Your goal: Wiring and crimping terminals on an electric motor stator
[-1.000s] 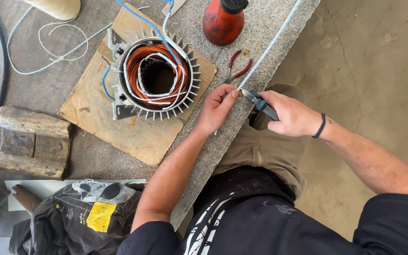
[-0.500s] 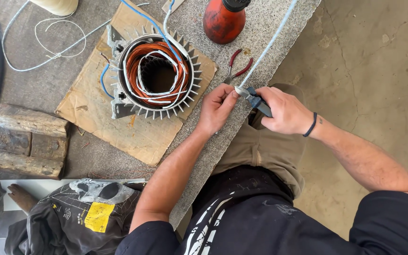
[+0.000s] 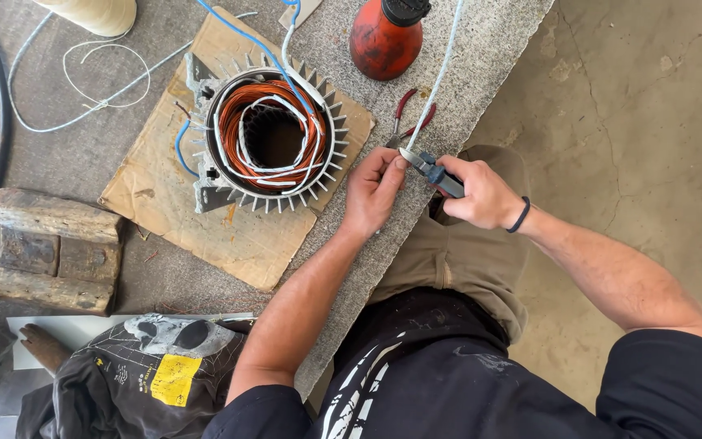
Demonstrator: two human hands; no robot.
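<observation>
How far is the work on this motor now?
Done: copper coils sit in the stator, laced with white cord. In hand: the left hand pinches a pale-blue wire while the right hand sets a cutter on it. Left: the blue leads lie loose.

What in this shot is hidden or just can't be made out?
- Head view: the wire's far end runs off the top edge.
- Cutter handles sit buried in the right hand.
- Left hand fingertips cover the wire's near end.
- Red bottle top is cropped.
</observation>
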